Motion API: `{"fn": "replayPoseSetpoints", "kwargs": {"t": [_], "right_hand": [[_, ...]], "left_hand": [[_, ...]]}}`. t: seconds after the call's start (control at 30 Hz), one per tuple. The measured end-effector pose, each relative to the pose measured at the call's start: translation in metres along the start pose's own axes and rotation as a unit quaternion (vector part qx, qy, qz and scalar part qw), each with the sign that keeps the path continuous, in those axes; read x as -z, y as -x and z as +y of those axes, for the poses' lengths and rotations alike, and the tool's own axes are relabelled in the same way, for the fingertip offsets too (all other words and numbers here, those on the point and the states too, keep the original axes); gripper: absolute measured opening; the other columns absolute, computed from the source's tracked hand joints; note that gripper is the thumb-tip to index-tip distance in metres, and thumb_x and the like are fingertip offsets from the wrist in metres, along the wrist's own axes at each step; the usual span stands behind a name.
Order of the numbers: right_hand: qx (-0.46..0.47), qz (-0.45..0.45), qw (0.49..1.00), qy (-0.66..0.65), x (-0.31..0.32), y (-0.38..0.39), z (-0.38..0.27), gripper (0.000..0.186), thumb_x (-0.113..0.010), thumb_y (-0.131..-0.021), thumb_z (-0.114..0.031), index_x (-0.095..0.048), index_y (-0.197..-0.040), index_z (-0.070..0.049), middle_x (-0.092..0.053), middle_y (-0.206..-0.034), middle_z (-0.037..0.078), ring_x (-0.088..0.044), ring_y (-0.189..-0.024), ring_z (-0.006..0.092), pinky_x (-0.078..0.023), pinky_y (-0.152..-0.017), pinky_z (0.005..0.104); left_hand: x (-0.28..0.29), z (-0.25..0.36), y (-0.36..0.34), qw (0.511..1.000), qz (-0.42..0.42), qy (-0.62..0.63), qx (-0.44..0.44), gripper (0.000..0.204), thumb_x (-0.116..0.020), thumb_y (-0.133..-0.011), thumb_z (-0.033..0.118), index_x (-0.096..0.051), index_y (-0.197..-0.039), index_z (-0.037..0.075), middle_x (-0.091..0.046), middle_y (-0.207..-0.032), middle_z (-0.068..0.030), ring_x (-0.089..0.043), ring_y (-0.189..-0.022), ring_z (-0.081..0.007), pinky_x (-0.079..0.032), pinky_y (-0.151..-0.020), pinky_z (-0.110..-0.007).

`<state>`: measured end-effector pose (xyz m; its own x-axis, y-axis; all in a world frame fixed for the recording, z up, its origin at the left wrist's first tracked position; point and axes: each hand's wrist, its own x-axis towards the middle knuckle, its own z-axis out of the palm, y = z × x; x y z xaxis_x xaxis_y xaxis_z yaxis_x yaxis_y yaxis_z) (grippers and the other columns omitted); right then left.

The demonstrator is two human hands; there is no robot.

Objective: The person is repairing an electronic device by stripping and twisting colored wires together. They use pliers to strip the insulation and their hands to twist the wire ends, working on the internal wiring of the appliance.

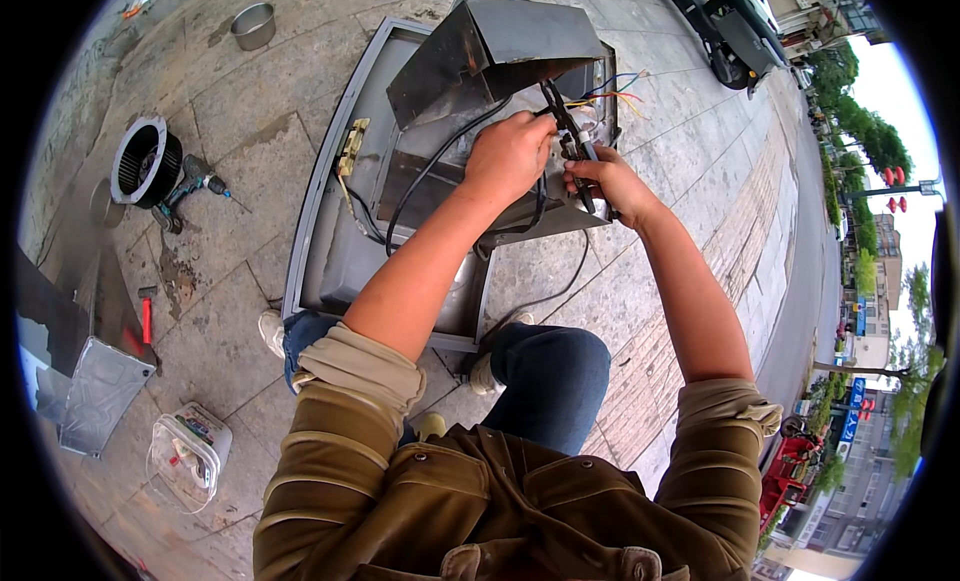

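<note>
Evidently, the dark metal strip is slanting at about one o'clock from the middle of the view, beside the angular metal housing, which is resting over a grey framed panel on the paving. The right hand is meeting the strip from between four and five o'clock, thumb and fingers pinching its lower part. The left hand is reaching it from nine o'clock, fingers curling close together; whether they are pinching the strip or something behind it, I cannot tell.

If the right hand's pinch were loosening, the strip could be slipping, since the fingertips seem to be taking only a narrow hold. Bare fingers are working near sheet-metal edges, so a sudden jerk could be causing a cut. Coloured wires are trailing just past twelve from the right hand, and a black cable is looping at nine from the left; either could be snagging, should the housing be tipping.

The left knuckles are hiding their own fingertips, shadow is obscuring the housing's inside, and the strip's upper end is merging with its dark edge.
</note>
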<state>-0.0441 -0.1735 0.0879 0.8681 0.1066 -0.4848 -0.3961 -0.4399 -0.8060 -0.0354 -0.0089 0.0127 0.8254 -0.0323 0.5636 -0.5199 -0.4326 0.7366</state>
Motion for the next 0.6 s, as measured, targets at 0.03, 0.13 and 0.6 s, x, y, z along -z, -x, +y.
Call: {"fn": "replayPoseSetpoints", "kwargs": {"t": [0.03, 0.13, 0.6], "right_hand": [[0.002, 0.001, 1.000, 0.000, 0.000, 0.000, 0.001, 0.016, -0.064, -0.084, -0.018, -0.058, -0.088, -0.004, -0.058, -0.074, 0.002, -0.054, -0.066, 0.0097, -0.041, -0.060, 0.0249], [0.006, 0.012, 1.000, -0.001, -0.005, 0.001, -0.001, 0.016, -0.063, -0.084, -0.017, -0.058, -0.089, -0.004, -0.057, -0.073, 0.002, -0.053, -0.065, 0.0096, -0.041, -0.060, 0.0251], [0.060, 0.022, 0.983, 0.174, -0.002, -0.011, 0.015, 0.032, -0.064, -0.082, -0.022, -0.057, -0.098, 0.004, -0.060, -0.075, 0.007, -0.055, -0.067, 0.0147, -0.044, -0.063, 0.0309]], "left_hand": [[0.000, 0.000, 0.000, 1.000, 0.000, 0.002, 0.000, 0.007, -0.064, -0.082, 0.011, -0.064, -0.088, 0.009, -0.061, -0.078, -0.0109, -0.062, -0.070, -0.0326, -0.050, -0.061, -0.041], [-0.001, -0.002, 0.000, 1.000, 0.001, 0.002, 0.002, 0.007, -0.064, -0.082, 0.011, -0.064, -0.088, 0.009, -0.061, -0.078, -0.0109, -0.061, -0.070, -0.0326, -0.050, -0.061, -0.041], [-0.002, -0.001, 0.001, 1.000, -0.002, -0.021, -0.014, 0.007, -0.062, -0.082, 0.012, -0.062, -0.088, 0.008, -0.060, -0.075, -0.0113, -0.062, -0.068, -0.0334, -0.050, -0.059, -0.044]]}}
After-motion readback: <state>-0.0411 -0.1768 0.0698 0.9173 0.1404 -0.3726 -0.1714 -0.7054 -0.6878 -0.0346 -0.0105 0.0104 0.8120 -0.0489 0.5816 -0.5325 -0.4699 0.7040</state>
